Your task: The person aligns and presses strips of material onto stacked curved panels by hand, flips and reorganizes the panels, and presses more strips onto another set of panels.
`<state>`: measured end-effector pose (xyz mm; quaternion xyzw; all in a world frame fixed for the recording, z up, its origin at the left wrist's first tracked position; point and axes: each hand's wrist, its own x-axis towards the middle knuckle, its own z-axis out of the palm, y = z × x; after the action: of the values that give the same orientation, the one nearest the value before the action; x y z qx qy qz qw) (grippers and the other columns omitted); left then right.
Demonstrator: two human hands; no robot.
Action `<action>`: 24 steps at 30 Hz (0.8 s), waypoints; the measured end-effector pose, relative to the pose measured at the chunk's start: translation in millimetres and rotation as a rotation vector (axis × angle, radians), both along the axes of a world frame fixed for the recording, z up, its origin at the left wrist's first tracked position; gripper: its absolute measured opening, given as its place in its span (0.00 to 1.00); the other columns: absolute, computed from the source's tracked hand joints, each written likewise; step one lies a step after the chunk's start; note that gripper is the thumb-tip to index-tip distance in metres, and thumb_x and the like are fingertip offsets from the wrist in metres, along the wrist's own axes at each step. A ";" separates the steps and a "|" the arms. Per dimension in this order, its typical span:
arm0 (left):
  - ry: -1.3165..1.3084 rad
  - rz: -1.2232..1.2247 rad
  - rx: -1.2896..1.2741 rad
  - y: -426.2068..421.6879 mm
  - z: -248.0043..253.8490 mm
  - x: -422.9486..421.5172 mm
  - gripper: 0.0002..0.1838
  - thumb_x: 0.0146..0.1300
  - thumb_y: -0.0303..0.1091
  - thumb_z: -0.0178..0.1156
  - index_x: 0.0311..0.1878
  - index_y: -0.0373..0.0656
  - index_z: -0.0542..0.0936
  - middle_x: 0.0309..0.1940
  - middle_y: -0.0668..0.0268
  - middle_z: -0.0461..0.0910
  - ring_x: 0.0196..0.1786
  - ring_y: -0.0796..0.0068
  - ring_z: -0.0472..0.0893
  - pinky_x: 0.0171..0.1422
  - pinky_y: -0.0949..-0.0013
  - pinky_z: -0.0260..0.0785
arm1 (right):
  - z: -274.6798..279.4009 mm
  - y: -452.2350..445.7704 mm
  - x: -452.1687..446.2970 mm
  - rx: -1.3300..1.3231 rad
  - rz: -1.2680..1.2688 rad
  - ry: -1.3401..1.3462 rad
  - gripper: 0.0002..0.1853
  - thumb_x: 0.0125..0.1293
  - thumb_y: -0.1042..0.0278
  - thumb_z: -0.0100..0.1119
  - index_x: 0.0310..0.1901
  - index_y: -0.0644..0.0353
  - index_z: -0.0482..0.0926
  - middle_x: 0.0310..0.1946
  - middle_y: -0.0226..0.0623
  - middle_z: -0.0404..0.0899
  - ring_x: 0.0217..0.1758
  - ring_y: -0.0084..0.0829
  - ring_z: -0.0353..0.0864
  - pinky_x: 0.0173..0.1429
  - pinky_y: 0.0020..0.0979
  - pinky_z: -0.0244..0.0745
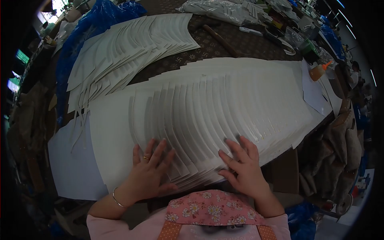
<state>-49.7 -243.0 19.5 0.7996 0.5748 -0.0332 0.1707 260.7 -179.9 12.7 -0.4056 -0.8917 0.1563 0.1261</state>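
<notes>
A fanned row of overlapping white sheets spreads across the table in front of me, with narrow grey strips showing between their curved edges. My left hand lies on the left part of the row, fingers spread, a ring on one finger. Palm down, my right hand rests on the sheets near their front edge, its fingers apart. Neither hand grips anything. Along the right part of the row, shiny wet-looking streaks show on the sheet edges.
Another stack of white strips and sheets lies at the back left beside blue plastic. An orange-tipped glue bottle sits at the right. Behind are a wooden-handled tool, a white pen and clear plastic bags. Brown cloth hangs at right.
</notes>
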 end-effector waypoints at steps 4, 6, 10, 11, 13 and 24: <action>-0.126 -0.086 0.047 30.5 17.8 6.2 0.48 0.62 0.70 0.54 0.78 0.52 0.59 0.80 0.52 0.48 0.82 0.46 0.44 0.77 0.29 0.28 | -9.4 -6.4 5.6 -0.123 -0.037 0.392 0.32 0.58 0.62 0.69 0.66 0.59 0.74 0.74 0.50 0.60 0.76 0.58 0.54 0.77 0.54 0.51; -0.151 -0.153 0.073 50.1 15.4 13.9 0.47 0.64 0.69 0.54 0.79 0.52 0.58 0.80 0.53 0.48 0.82 0.47 0.45 0.78 0.30 0.27 | -10.4 -11.1 4.5 -0.110 -0.130 0.395 0.32 0.57 0.62 0.70 0.65 0.58 0.75 0.73 0.51 0.60 0.75 0.59 0.55 0.75 0.55 0.53; -0.247 -0.363 0.254 94.3 -16.3 38.2 0.39 0.67 0.62 0.55 0.77 0.55 0.62 0.80 0.59 0.51 0.82 0.55 0.48 0.81 0.37 0.22 | -16.8 -11.4 -2.7 0.021 -0.222 0.250 0.32 0.58 0.62 0.70 0.66 0.56 0.75 0.72 0.51 0.61 0.74 0.59 0.56 0.74 0.56 0.55; -0.276 -0.402 0.324 102.3 -23.6 43.8 0.37 0.67 0.59 0.56 0.76 0.56 0.64 0.80 0.61 0.53 0.82 0.58 0.49 0.81 0.40 0.21 | -16.5 -10.3 -7.0 0.021 -0.225 0.244 0.32 0.58 0.62 0.70 0.66 0.56 0.75 0.72 0.51 0.61 0.74 0.59 0.56 0.74 0.56 0.55; -0.273 -0.418 0.346 113.0 -39.8 50.7 0.35 0.67 0.57 0.57 0.75 0.57 0.66 0.79 0.62 0.55 0.82 0.60 0.50 0.82 0.40 0.21 | -15.8 -7.1 -17.5 0.034 -0.164 0.161 0.31 0.58 0.61 0.70 0.65 0.56 0.75 0.72 0.50 0.62 0.75 0.59 0.56 0.74 0.56 0.55; -0.312 -0.393 0.371 115.7 -44.6 54.5 0.32 0.65 0.53 0.60 0.71 0.57 0.72 0.76 0.66 0.62 0.80 0.64 0.54 0.82 0.40 0.23 | 2.0 -11.4 -10.6 0.042 -0.184 0.325 0.32 0.58 0.53 0.70 0.65 0.51 0.76 0.74 0.44 0.61 0.74 0.59 0.56 0.73 0.58 0.51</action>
<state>4.8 -127.2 -25.2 0.9084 0.3722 0.1630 0.0981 250.1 -191.3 14.7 -0.4519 -0.8219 0.1889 0.2907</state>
